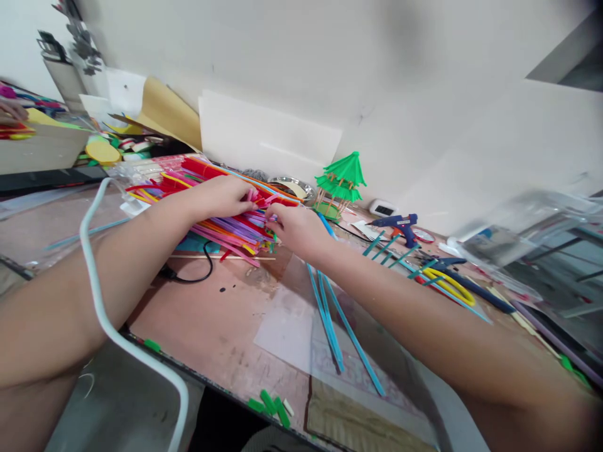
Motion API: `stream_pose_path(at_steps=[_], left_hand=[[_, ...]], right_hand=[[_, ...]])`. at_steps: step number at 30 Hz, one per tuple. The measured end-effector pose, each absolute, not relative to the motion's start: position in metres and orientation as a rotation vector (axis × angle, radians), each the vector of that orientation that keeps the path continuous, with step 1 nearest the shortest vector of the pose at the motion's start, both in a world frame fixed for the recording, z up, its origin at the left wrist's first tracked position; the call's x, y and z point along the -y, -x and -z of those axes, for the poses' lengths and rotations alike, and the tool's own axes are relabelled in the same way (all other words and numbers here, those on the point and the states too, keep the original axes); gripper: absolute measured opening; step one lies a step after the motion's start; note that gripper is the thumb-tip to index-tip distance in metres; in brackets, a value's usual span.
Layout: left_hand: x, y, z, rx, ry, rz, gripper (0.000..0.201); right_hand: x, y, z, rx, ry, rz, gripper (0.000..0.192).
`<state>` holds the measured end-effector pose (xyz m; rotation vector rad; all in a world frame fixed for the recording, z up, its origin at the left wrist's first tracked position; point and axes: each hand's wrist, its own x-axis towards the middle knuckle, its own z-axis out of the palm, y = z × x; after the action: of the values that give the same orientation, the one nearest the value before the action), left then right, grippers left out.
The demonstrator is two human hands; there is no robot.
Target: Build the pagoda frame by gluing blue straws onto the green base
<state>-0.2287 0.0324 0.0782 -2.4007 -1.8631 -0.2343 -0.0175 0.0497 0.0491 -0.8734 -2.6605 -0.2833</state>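
Two hands meeting over a heap of coloured paper strips [221, 210] on the desk, left hand [221, 196] resting on it, fingers curled, right hand [296, 227] pinching strip ends, steel bowl [298, 186] behind, contents unclear

You get bright, even daylight-like light with only soft shadows under your forearms on the table [221, 326], while the wide lens bends and smears the edges, leaving the white cable [101, 314] curved and the clear plastic box [541, 245] at right blurred and glary.
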Motion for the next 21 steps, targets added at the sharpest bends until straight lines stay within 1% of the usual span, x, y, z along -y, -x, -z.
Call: stream_pose_path(at_steps=[5, 7, 12, 15, 18, 21], left_hand=[[-0.03, 0.2277, -0.0789, 1.86, 2.407, 0.258, 0.029], [-0.0298, 0.2277, -0.0779, 1.851, 2.417, 0.252, 0.03], [-0.0329, 0.2292, -0.0751, 1.857, 2.41, 0.24, 0.031], [-0.0338, 0.2292, -0.0748, 1.858, 2.394, 0.216, 0.03], [-0.0311, 0.2275, -0.0756, 1.821, 2.41, 0.214, 0.026], [-0.0264, 0.225, -0.0767, 1.786, 2.441, 0.227, 0.023]], right_hand=[[-0.0519, 0.0212, -0.0406, 2.727, 0.67, 0.512, 0.029], [-0.0539, 0.0214, -0.0382, 2.76, 0.598, 0.563, 0.029], [-0.0571, 0.0214, -0.0396, 2.816, 0.553, 0.596, 0.023], [-0.0573, 0.0223, -0.0413, 2.834, 0.519, 0.612, 0.026], [-0.057, 0.0228, -0.0405, 2.795, 0.58, 0.597, 0.031], [-0.0564, 0.0221, -0.0395, 2.775, 0.605, 0.583, 0.031]])
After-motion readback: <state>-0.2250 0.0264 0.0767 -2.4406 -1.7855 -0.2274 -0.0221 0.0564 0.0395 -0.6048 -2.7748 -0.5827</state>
